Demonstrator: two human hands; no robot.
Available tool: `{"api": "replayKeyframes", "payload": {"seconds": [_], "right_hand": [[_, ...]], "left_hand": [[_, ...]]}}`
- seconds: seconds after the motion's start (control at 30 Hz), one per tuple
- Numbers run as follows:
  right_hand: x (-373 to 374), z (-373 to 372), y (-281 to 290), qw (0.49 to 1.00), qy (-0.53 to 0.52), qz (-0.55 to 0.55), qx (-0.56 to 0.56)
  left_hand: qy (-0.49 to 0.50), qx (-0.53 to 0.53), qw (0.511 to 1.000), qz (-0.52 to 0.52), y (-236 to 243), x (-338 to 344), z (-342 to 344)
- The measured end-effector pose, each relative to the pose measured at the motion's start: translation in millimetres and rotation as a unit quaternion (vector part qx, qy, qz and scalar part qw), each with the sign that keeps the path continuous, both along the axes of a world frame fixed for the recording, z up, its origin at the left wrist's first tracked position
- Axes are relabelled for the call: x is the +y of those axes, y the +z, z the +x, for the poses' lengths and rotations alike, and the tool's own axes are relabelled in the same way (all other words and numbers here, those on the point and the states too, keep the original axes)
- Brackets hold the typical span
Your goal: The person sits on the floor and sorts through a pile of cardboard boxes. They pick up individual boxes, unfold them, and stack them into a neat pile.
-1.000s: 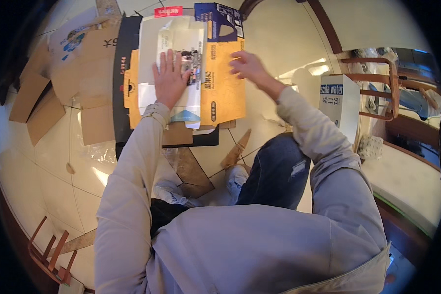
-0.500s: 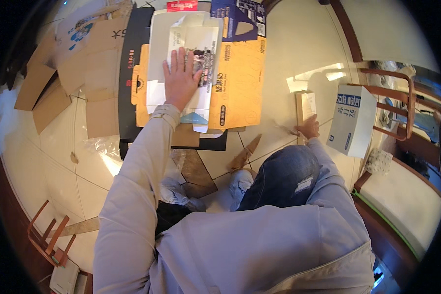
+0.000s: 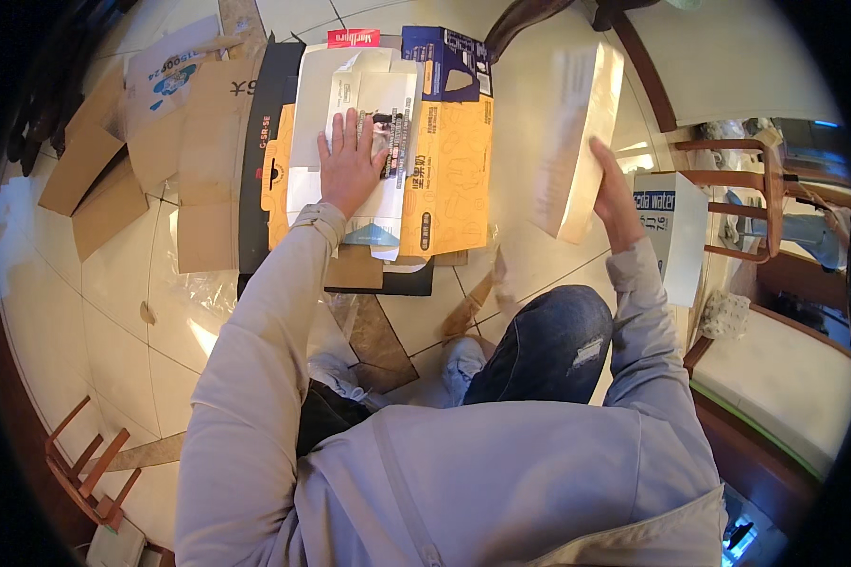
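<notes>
My left hand (image 3: 346, 172) lies flat, fingers stretched, on a white flattened carton (image 3: 405, 104) at the top of a stack. Beneath that one are a yellow flattened carton (image 3: 456, 180), a dark purple carton piece (image 3: 452, 61) and a black sheet (image 3: 255, 203) along the left side. A small red piece (image 3: 353, 38) sticks out at the far end. To the right of the stack, my right hand (image 3: 617, 200) grips a long whitish box (image 3: 584, 132) by its right edge, raised off the floor. Motion blurs its broad face, and its underside is hidden.
Brown cardboard (image 3: 208, 170) spreads across the floor left of the stack, with clear plastic film (image 3: 203, 291) nearer me. A white box with blue print (image 3: 687, 227) stands at the right beside a wooden chair (image 3: 775, 203). Another wooden frame (image 3: 90, 472) is at the lower left.
My right hand has lifted the whitish box from the floor and brought it up and away from me. My left hand stays flat on the stack.
</notes>
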State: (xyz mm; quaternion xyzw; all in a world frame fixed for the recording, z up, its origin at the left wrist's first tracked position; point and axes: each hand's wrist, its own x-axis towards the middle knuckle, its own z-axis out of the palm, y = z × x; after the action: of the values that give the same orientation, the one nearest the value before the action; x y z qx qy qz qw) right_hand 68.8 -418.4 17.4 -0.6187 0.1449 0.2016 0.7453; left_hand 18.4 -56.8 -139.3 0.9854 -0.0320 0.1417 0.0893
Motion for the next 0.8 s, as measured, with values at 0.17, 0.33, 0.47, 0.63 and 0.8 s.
{"api": "replayKeyframes", "payload": {"seconds": [0.17, 0.33, 0.47, 0.63, 0.8], "right_hand": [[103.9, 14.9, 39.7, 0.974, 0.061, 0.220, 0.002], [177.4, -1.2, 50.1, 0.961, 0.107, 0.249, 0.058], [210.1, -13.5, 44.0, 0.964, 0.128, 0.225, 0.059], [245.9, -37.9, 60.7, 0.977, 0.183, 0.113, -0.005], [275.4, -52.2, 51.7, 0.930, 0.229, -0.166, -0.233]], "left_hand": [[-0.019, -0.001, 0.999, -0.030, 26.4, 8.2, -1.9], [-0.010, 0.024, 0.984, -0.175, 75.4, 19.0, 3.0], [-0.047, 0.005, 0.937, -0.345, 99.0, 38.3, 0.8], [0.052, 0.061, 0.823, -0.563, 128.2, 66.9, -6.3], [-0.066, 0.161, 0.539, -0.824, 201.5, 64.5, -49.0]]}}
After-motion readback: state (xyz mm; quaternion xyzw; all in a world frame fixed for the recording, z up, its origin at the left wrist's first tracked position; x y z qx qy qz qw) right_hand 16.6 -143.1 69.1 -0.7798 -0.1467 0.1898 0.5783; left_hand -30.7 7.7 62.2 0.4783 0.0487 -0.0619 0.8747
